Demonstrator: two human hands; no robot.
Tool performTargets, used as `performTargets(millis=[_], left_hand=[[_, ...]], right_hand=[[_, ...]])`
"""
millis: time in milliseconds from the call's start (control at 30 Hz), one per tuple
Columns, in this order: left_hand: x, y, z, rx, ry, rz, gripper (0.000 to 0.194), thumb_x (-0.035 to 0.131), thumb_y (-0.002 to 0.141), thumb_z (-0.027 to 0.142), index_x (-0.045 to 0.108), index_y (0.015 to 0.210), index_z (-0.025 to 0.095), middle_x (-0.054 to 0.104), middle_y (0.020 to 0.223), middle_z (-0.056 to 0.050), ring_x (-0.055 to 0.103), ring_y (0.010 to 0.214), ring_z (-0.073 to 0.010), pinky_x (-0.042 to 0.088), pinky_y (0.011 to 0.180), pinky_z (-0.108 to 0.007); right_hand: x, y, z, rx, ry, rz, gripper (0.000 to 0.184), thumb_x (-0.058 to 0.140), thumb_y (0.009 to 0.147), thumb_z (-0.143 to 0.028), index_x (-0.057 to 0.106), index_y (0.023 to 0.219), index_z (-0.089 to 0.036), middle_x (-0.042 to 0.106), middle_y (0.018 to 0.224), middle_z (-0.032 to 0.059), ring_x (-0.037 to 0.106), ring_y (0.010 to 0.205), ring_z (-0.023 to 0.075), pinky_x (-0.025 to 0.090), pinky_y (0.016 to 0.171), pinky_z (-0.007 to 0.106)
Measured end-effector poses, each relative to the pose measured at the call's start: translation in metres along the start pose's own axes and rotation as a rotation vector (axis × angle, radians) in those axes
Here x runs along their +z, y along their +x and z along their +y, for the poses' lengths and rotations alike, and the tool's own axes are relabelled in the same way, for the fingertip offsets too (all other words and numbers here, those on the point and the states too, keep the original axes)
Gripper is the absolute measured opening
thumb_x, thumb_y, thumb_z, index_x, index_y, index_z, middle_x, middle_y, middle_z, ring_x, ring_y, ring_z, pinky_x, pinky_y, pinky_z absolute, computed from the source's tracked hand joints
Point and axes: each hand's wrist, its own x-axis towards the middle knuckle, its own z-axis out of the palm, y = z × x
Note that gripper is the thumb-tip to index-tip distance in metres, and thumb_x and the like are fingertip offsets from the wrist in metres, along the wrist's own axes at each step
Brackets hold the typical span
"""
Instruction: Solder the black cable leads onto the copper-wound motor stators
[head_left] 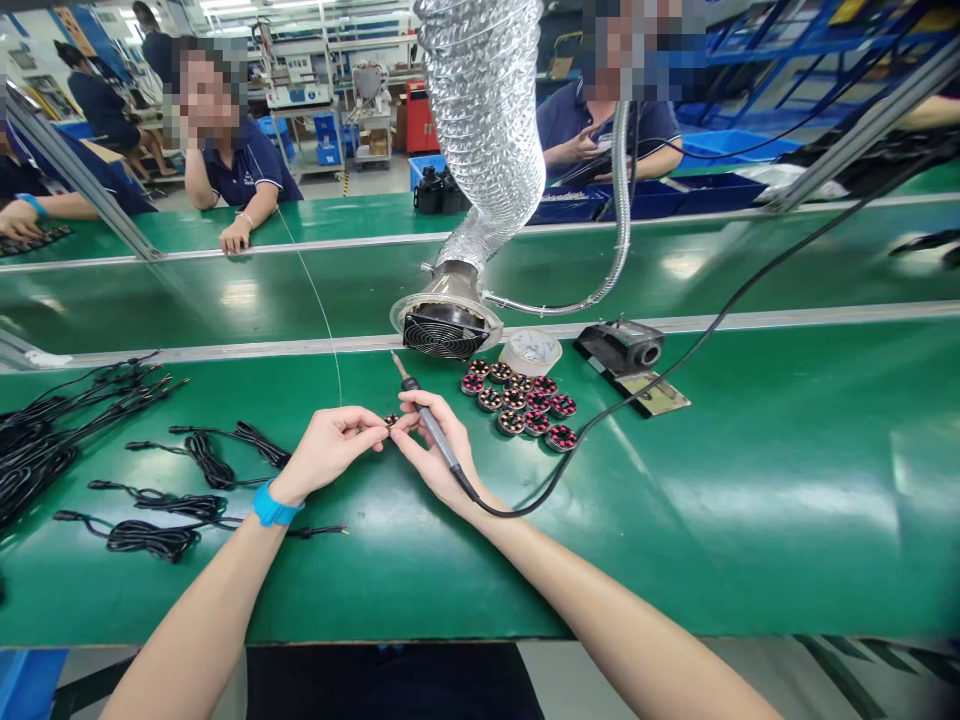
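Note:
My right hand (442,450) holds a soldering iron (442,435) between its fingers, with the tip pointing up and away toward the fan. Its thumb and a fingertip also meet a small round part (391,421), dark with copper-coloured spots. From the other side, my left hand (335,447), with a blue band at the wrist, pinches the same part. The fingers hide most of it. To the right lie several round metal parts (513,398) with red or copper-coloured insides. A thin solder wire (322,305) hangs down behind my left hand.
Coiled black cables (154,538) lie on the left of the green bench (720,540), beside a larger cable pile (37,460). A fume duct (487,100) with a fan (445,337) hangs ahead. A tape roll (531,352) and soldering iron stand (622,348) are behind the parts. Co-workers sit opposite.

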Motion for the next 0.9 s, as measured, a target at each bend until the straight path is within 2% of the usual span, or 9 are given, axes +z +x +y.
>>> performTargets(millis=[100,233,300,400,533,667,767,900], left_hand=[[0.002,0.000,-0.002,-0.008,0.030,0.014,0.023,0.065,0.085,0.037,0.071,0.085,0.014,0.068,0.070,-0.002,0.054,0.060,-0.0118,0.040,0.057,-0.022],[0.007,0.000,-0.008,0.048,0.117,0.002,0.016,0.062,0.085,0.029,0.068,0.082,0.014,0.067,0.073,-0.002,0.054,0.064,-0.0121,0.040,0.061,-0.023],[0.010,-0.001,-0.010,0.081,0.154,-0.011,0.014,0.060,0.085,0.026,0.068,0.082,0.014,0.067,0.074,-0.002,0.055,0.066,-0.0130,0.042,0.064,-0.023],[0.014,-0.002,-0.008,0.125,0.224,-0.026,0.013,0.057,0.084,0.020,0.069,0.085,0.015,0.069,0.079,-0.002,0.058,0.070,-0.0143,0.042,0.067,-0.024],[0.015,-0.003,-0.002,0.143,0.317,-0.054,0.014,0.056,0.083,0.014,0.069,0.087,0.015,0.072,0.082,-0.003,0.061,0.072,-0.0157,0.041,0.068,-0.025],[0.011,-0.004,0.002,0.120,0.317,-0.082,0.015,0.056,0.086,0.021,0.070,0.086,0.014,0.069,0.076,-0.002,0.058,0.067,-0.0146,0.039,0.063,-0.024],[0.001,-0.003,0.002,0.080,0.277,-0.109,0.021,0.058,0.088,0.032,0.072,0.084,0.015,0.064,0.072,-0.001,0.053,0.065,-0.0137,0.037,0.060,-0.024],[-0.012,-0.002,0.003,0.029,0.261,-0.143,0.023,0.063,0.087,0.038,0.074,0.085,0.018,0.062,0.077,-0.002,0.054,0.074,-0.0155,0.041,0.067,-0.025]], right_hand=[[0.001,0.000,-0.006,-0.075,-0.115,0.031,0.039,0.068,0.080,-0.014,0.059,0.116,-0.026,0.057,0.103,0.0021,0.067,0.078,0.0120,0.058,0.086,0.034],[0.001,-0.004,-0.019,-0.282,-0.323,0.008,0.048,0.073,0.077,-0.013,0.059,0.120,-0.028,0.058,0.105,0.0034,0.065,0.096,0.0188,0.056,0.091,0.037],[0.002,-0.007,-0.022,-0.380,-0.361,-0.047,0.049,0.072,0.081,-0.015,0.058,0.125,-0.029,0.057,0.109,0.0051,0.063,0.103,0.0205,0.056,0.092,0.037],[0.003,-0.011,-0.020,-0.463,-0.384,-0.098,0.046,0.063,0.089,-0.012,0.056,0.130,-0.031,0.055,0.113,0.0060,0.063,0.101,0.0180,0.057,0.091,0.033],[0.004,-0.011,-0.013,-0.475,-0.412,-0.103,0.046,0.055,0.092,-0.009,0.055,0.132,-0.032,0.055,0.110,0.0052,0.065,0.098,0.0165,0.057,0.091,0.032],[0.003,-0.009,-0.011,-0.465,-0.410,-0.104,0.041,0.052,0.093,-0.008,0.057,0.128,-0.029,0.055,0.107,0.0054,0.064,0.099,0.0161,0.055,0.092,0.031],[0.001,-0.006,-0.011,-0.390,-0.368,-0.081,0.039,0.055,0.090,-0.007,0.059,0.124,-0.027,0.055,0.105,0.0043,0.065,0.094,0.0146,0.055,0.091,0.031],[-0.001,-0.002,-0.012,-0.273,-0.322,-0.051,0.039,0.059,0.085,-0.006,0.059,0.118,-0.026,0.057,0.103,0.0033,0.066,0.090,0.0140,0.054,0.090,0.030]])
